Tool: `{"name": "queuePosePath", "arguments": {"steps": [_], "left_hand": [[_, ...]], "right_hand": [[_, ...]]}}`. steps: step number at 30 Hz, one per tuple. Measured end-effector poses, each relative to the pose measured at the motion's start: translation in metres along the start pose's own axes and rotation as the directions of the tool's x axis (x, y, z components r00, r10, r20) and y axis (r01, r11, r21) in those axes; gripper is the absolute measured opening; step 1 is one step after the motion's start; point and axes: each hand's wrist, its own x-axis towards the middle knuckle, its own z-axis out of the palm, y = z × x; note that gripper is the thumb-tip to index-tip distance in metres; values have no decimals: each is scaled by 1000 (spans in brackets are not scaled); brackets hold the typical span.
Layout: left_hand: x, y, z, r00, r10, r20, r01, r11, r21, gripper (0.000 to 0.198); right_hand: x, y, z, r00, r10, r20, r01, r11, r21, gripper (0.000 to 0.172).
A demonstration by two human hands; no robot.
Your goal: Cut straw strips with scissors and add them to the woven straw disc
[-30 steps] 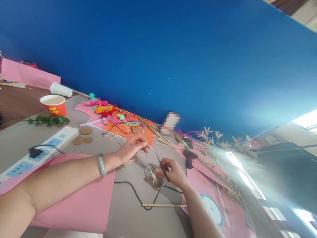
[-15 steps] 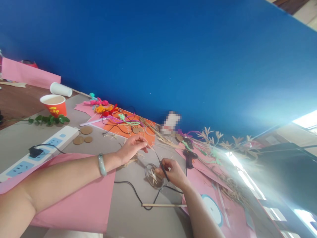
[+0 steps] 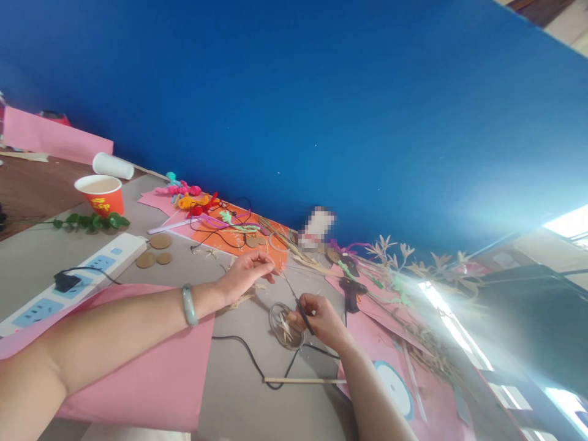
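Note:
My left hand [image 3: 245, 274] reaches over the grey table [image 3: 239, 392] with its fingertips pinched on a thin straw-coloured strand [image 3: 275, 269]. A green bangle [image 3: 188, 304] circles that wrist. My right hand [image 3: 321, 317] is closed round a pair of small dark scissors [image 3: 301, 304], whose blades point up toward the strand near my left fingertips. Just below the scissors sits a small clear round dish [image 3: 285, 326] holding cut straw bits.
A white power strip [image 3: 68, 280] with a black plug lies left, beside a red paper cup [image 3: 101, 193], a green sprig and brown card discs [image 3: 154, 252]. Pink paper sheets [image 3: 151, 373], an orange sheet with coloured yarn [image 3: 215, 229], dried stems [image 3: 413, 269], a black cable and a wooden stick [image 3: 303, 380] surround my hands. A blue wall [image 3: 321, 110] stands behind.

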Motion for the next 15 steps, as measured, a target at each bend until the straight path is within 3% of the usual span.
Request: {"name": "queuePosePath", "arguments": {"steps": [4, 11, 15], "left_hand": [[0, 0, 0, 1000, -1, 1, 1, 1000, -10, 20], [-2, -1, 0, 998, -55, -16, 56, 998, 19, 22], [-3, 1, 1, 999, -28, -18, 28, 999, 43, 17]], "right_hand": [[1, -1, 0, 1000, 2, -14, -1, 999, 42, 42], [1, -6, -2, 983, -25, -182, 18, 999, -37, 44], [0, -7, -1, 966, -86, -245, 65, 994, -91, 44]]}}
